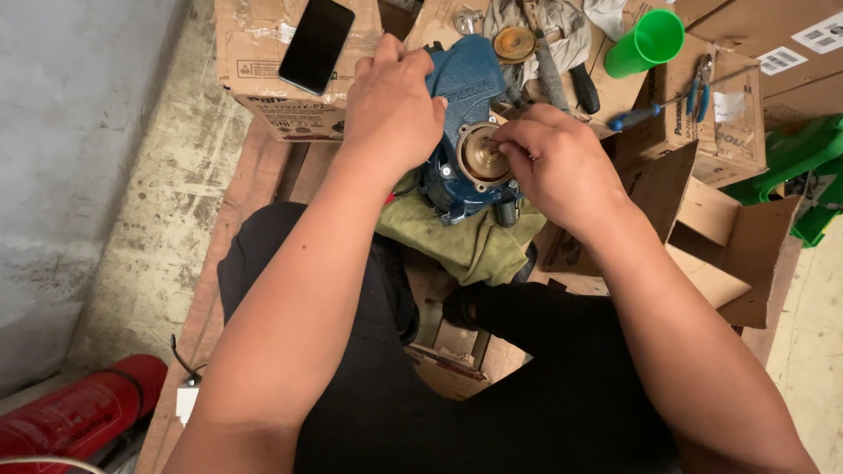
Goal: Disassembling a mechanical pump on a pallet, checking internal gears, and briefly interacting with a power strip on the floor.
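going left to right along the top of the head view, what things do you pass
black phone on a cardboard box → left hand on the blue pump housing → brass disc → green plastic cup → blue-handled pliers

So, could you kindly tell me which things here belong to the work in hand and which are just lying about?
In use:
- blue pump body, gripped by the left hand
- brass disc, under the right hand fingertips
- green rag beneath the pump

Lying about:
- phone on a cardboard box
- green cup
- screwdriver
- pliers
- red cylinder
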